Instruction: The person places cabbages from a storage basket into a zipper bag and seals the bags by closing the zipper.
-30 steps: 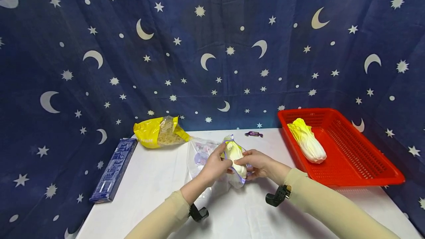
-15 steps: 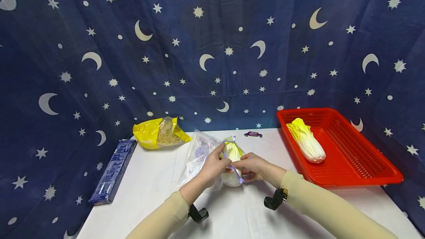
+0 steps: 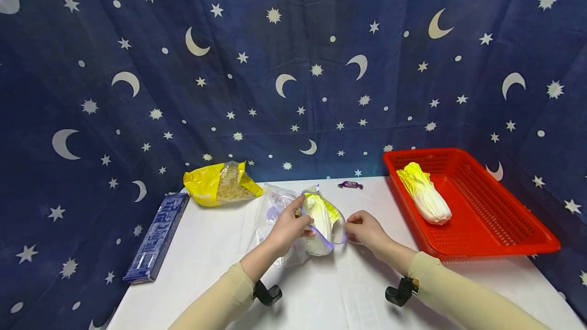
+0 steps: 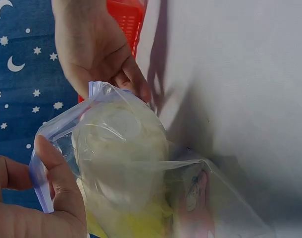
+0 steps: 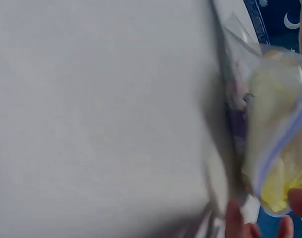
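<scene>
A clear zip bag [image 3: 329,244] with a purple zip strip has its mouth spread wide, facing up. Inside it lies a Chinese cabbage [image 3: 322,218], white stalk nearer the person and yellow leaves toward the back. My left hand [image 3: 289,227] pinches the left edge of the mouth between thumb and fingers; the left wrist view shows its thumb and finger on the zip strip [image 4: 38,183]. On the opposite side, my right hand [image 3: 367,229] pinches the right edge of the mouth with its fingertips. The bag's printed clear body [image 3: 271,218] trails off to the left.
A red plastic basket [image 3: 504,192] at the right holds another Chinese cabbage [image 3: 424,195]. A purple-wrapped candy [image 3: 350,185] lies at the back. Toward the left are a yellow pasta bag [image 3: 220,183] and a long blue box [image 3: 157,238] on the white-covered table [image 3: 206,248].
My right hand has drawn away to the right with the bag's edge, and the mouth has widened around the cabbage. My left hand has shifted slightly left, still gripping its edge.
</scene>
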A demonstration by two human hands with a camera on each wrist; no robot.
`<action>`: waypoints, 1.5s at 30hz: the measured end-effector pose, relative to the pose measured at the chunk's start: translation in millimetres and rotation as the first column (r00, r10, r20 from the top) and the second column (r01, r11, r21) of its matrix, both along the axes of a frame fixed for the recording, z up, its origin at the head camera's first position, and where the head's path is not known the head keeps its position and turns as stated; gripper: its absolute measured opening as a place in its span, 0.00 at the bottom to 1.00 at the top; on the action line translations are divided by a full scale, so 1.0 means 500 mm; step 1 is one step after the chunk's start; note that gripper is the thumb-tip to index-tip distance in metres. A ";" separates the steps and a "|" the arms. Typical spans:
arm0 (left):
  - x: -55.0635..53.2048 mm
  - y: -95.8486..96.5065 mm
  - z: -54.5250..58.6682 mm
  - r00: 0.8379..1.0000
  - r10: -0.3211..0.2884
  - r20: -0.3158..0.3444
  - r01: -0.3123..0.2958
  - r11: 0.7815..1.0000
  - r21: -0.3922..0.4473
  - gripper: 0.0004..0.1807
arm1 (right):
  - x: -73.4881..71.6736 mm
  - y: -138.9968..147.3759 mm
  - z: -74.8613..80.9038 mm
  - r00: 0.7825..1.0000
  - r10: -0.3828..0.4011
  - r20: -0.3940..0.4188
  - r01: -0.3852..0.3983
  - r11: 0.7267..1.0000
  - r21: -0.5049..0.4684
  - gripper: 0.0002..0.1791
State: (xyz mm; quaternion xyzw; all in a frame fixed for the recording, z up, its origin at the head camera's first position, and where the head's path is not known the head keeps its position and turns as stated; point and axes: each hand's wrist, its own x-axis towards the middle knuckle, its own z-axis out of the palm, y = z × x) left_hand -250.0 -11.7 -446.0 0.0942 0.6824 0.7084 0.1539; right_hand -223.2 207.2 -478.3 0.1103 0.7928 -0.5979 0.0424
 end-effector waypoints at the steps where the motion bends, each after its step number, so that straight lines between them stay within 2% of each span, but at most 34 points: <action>1: 0.000 -0.001 0.001 1.000 0.000 -0.006 0.000 1.000 -0.003 0.46 | 0.003 -0.002 -0.006 1.000 -0.003 -0.002 0.003 1.000 -0.022 0.13; 5: 0.000 -0.006 0.005 0.999 0.002 -0.050 -0.004 0.999 -0.035 0.45 | 0.004 -0.016 -0.022 0.998 -0.012 -0.060 0.007 0.997 -0.074 0.13; 10: -0.006 -0.019 0.011 0.990 -0.006 -0.143 -0.007 0.996 -0.087 0.40 | -0.004 -0.030 -0.020 0.991 -0.030 -0.134 0.032 0.999 0.010 0.13; 14: -0.013 -0.033 0.024 0.980 -0.018 -0.197 -0.010 0.990 -0.137 0.39 | -0.010 -0.035 0.004 0.981 -0.021 -0.194 0.041 0.994 0.103 0.15; 18: -0.022 -0.048 0.048 0.968 -0.041 -0.247 -0.014 0.976 -0.218 0.40 | -0.020 -0.032 0.044 0.971 0.001 -0.240 0.037 0.988 0.152 0.18; 23: -0.030 -0.068 0.084 0.953 -0.095 -0.288 -0.009 0.940 -0.341 0.40 | -0.036 -0.029 0.102 0.969 0.033 -0.244 0.008 0.986 0.169 0.22; 30: -0.039 -0.083 0.129 0.933 -0.176 -0.314 -0.016 0.851 -0.525 0.40 | -0.050 -0.031 0.166 0.972 0.119 -0.201 -0.074 0.973 0.218 0.23; 32: -0.043 -0.083 0.140 0.934 -0.177 -0.310 -0.011 0.853 -0.521 0.39 | -0.054 -0.031 0.182 0.971 0.133 -0.200 -0.084 0.968 0.237 0.22; 36: -0.050 -0.082 0.164 0.945 -0.149 -0.291 -0.002 0.887 -0.461 0.39 | -0.066 -0.029 0.218 0.965 0.171 -0.199 -0.116 0.958 0.262 0.21; 38: -0.052 -0.080 0.178 0.947 -0.138 -0.290 -0.007 0.894 -0.447 0.39 | -0.072 -0.027 0.239 0.963 0.191 -0.192 -0.133 0.950 0.281 0.21; 43: -0.054 -0.078 0.217 0.945 -0.140 -0.296 -0.024 0.872 -0.488 0.38 | -0.085 -0.022 0.295 0.959 0.228 -0.166 -0.162 0.928 0.336 0.25; 45: -0.055 -0.074 0.234 0.947 -0.145 -0.285 -0.012 0.874 -0.485 0.38 | -0.089 -0.022 0.317 0.958 0.238 -0.160 -0.172 0.922 0.346 0.27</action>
